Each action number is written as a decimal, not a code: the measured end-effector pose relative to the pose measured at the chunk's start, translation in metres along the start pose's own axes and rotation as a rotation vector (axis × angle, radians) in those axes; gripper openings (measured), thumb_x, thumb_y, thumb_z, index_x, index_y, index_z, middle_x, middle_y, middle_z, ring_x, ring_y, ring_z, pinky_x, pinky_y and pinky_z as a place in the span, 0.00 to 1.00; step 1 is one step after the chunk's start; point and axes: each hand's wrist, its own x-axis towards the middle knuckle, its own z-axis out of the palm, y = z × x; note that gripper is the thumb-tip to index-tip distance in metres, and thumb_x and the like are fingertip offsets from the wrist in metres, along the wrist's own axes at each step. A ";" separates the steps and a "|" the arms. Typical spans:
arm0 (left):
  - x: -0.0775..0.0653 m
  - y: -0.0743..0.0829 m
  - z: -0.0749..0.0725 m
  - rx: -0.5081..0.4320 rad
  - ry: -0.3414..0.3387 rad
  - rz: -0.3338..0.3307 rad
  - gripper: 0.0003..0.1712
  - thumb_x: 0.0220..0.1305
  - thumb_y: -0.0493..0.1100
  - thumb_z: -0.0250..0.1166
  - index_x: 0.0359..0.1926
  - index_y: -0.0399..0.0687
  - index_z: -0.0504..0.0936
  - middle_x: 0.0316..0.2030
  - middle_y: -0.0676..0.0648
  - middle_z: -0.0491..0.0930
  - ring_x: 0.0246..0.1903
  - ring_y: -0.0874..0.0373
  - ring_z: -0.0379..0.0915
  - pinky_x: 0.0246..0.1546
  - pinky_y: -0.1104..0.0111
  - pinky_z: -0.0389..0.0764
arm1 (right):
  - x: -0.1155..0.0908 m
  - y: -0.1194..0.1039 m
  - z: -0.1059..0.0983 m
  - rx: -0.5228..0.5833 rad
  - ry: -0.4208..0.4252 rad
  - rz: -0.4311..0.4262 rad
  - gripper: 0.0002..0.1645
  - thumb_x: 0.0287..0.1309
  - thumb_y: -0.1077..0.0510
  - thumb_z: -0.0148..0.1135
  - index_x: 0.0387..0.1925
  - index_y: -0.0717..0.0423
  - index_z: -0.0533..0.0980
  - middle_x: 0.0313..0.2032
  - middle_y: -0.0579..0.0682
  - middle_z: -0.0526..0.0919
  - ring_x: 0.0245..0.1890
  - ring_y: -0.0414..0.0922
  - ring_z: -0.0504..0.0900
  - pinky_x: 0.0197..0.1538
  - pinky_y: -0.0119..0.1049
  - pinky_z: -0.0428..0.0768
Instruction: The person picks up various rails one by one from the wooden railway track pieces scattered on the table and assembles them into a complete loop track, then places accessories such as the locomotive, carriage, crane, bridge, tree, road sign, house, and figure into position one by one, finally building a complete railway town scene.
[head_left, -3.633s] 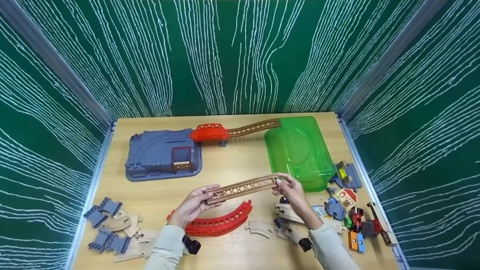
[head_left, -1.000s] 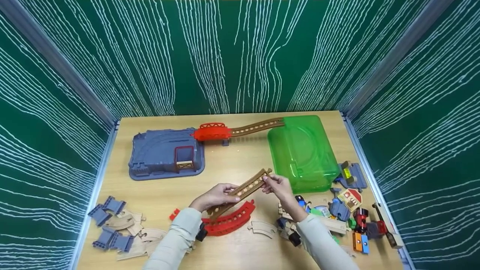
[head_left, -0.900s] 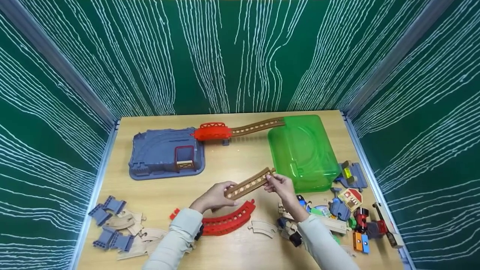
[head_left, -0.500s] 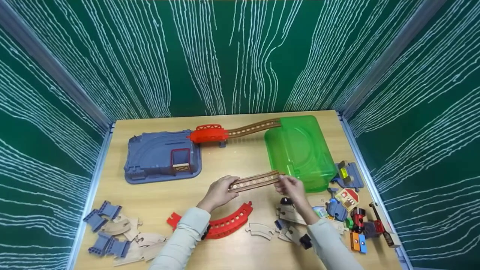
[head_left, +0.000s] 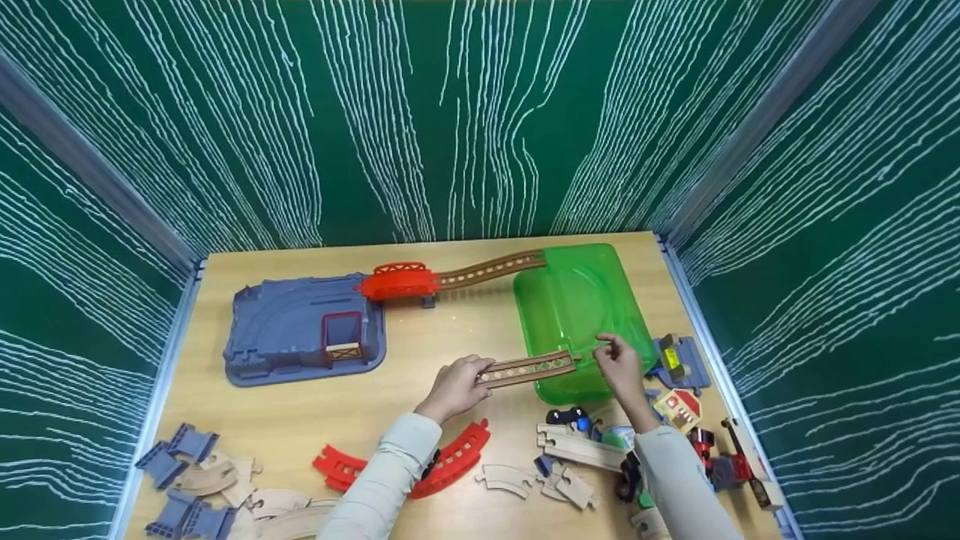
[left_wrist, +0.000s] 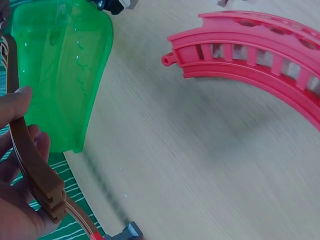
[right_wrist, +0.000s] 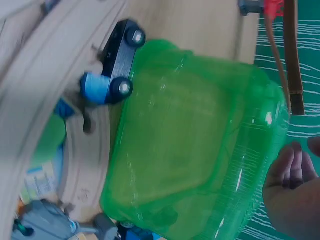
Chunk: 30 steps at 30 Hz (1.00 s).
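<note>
In the head view, my left hand grips a brown toy train track by its left end. The left wrist view shows the thumb and fingers pinching this arched track from both sides. Its far end, with a small peg, overlaps the near part of a translucent green box in the head view. My right hand is off that end, just to its right over the box, fingers loosely bent and holding nothing. In the right wrist view, that hand shows a gap from the track.
A grey track base, red bridge and brown track ramp line up to the box at the back. A red curved track lies in front. Wooden tracks and toy vehicles crowd the right; grey supports lie left.
Both hands held the brown track earlier, turning and tilting it. Now my right hand has let go and drawn away to the right, while my left hand keeps hold of the track.
</note>
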 end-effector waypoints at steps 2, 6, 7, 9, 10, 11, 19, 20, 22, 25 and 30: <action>0.002 0.000 0.002 0.016 -0.009 0.000 0.28 0.45 0.44 0.66 0.51 0.49 0.75 0.38 0.54 0.77 0.40 0.57 0.72 0.36 0.61 0.72 | 0.002 0.002 0.003 -0.068 -0.030 -0.053 0.15 0.50 0.66 0.57 0.42 0.66 0.73 0.23 0.52 0.74 0.18 0.37 0.67 0.20 0.27 0.67; 0.006 0.000 0.002 0.020 -0.022 0.007 0.27 0.44 0.43 0.66 0.51 0.48 0.75 0.39 0.53 0.77 0.40 0.56 0.72 0.36 0.60 0.71 | 0.006 0.004 0.005 -0.109 -0.106 -0.121 0.15 0.50 0.64 0.60 0.41 0.67 0.73 0.22 0.53 0.73 0.21 0.40 0.68 0.24 0.29 0.68; 0.007 0.001 0.002 0.021 -0.025 0.008 0.28 0.44 0.42 0.66 0.51 0.48 0.75 0.39 0.52 0.77 0.40 0.56 0.72 0.35 0.60 0.71 | 0.007 0.005 0.005 -0.112 -0.122 -0.128 0.16 0.50 0.64 0.60 0.41 0.67 0.73 0.22 0.53 0.73 0.21 0.41 0.68 0.24 0.30 0.68; 0.009 0.001 0.001 0.024 -0.030 0.009 0.28 0.44 0.42 0.66 0.51 0.48 0.75 0.39 0.52 0.77 0.39 0.56 0.72 0.35 0.60 0.71 | 0.009 0.006 0.005 -0.109 -0.143 -0.134 0.16 0.49 0.64 0.60 0.41 0.68 0.73 0.23 0.53 0.73 0.21 0.42 0.68 0.24 0.30 0.68; 0.010 0.001 0.000 0.029 -0.032 0.008 0.28 0.44 0.42 0.66 0.51 0.48 0.75 0.39 0.52 0.77 0.39 0.55 0.72 0.35 0.60 0.71 | 0.010 0.006 0.005 -0.105 -0.153 -0.135 0.16 0.49 0.64 0.61 0.41 0.68 0.73 0.23 0.53 0.72 0.21 0.42 0.68 0.24 0.30 0.68; 0.011 0.001 -0.001 0.036 -0.035 0.007 0.28 0.44 0.42 0.66 0.51 0.48 0.75 0.39 0.52 0.77 0.39 0.55 0.72 0.35 0.60 0.71 | 0.010 0.006 0.004 -0.105 -0.164 -0.136 0.16 0.49 0.65 0.61 0.41 0.67 0.73 0.23 0.53 0.72 0.21 0.42 0.68 0.24 0.30 0.68; 0.017 0.000 -0.004 0.098 -0.045 -0.002 0.28 0.46 0.43 0.66 0.53 0.50 0.74 0.41 0.53 0.77 0.42 0.55 0.71 0.36 0.60 0.70 | 0.014 0.009 0.003 -0.079 -0.190 -0.188 0.17 0.44 0.69 0.63 0.40 0.70 0.73 0.23 0.55 0.71 0.23 0.41 0.66 0.27 0.28 0.66; 0.017 -0.001 -0.003 0.101 -0.043 0.000 0.28 0.46 0.43 0.66 0.52 0.50 0.74 0.41 0.53 0.77 0.42 0.55 0.72 0.36 0.60 0.70 | 0.013 0.010 0.003 -0.073 -0.188 -0.190 0.17 0.44 0.69 0.63 0.40 0.71 0.73 0.23 0.56 0.71 0.23 0.40 0.66 0.27 0.28 0.66; 0.017 -0.002 -0.002 0.099 -0.043 0.000 0.28 0.45 0.42 0.67 0.52 0.50 0.74 0.41 0.53 0.77 0.42 0.55 0.71 0.36 0.60 0.70 | 0.013 0.010 0.003 -0.069 -0.190 -0.190 0.18 0.44 0.69 0.63 0.40 0.71 0.73 0.23 0.56 0.71 0.23 0.40 0.67 0.26 0.28 0.66; 0.018 -0.003 -0.001 0.108 -0.042 0.003 0.28 0.45 0.43 0.67 0.52 0.51 0.74 0.41 0.53 0.77 0.41 0.56 0.72 0.35 0.60 0.70 | 0.014 0.010 0.003 -0.063 -0.192 -0.170 0.18 0.44 0.69 0.63 0.40 0.71 0.73 0.23 0.56 0.71 0.23 0.40 0.67 0.26 0.28 0.66; 0.019 -0.004 0.000 0.109 -0.051 0.000 0.30 0.44 0.43 0.67 0.53 0.49 0.73 0.41 0.51 0.77 0.41 0.54 0.71 0.37 0.60 0.70 | 0.014 0.008 0.002 -0.094 -0.192 -0.146 0.19 0.43 0.69 0.63 0.41 0.70 0.73 0.24 0.55 0.71 0.23 0.41 0.66 0.26 0.27 0.67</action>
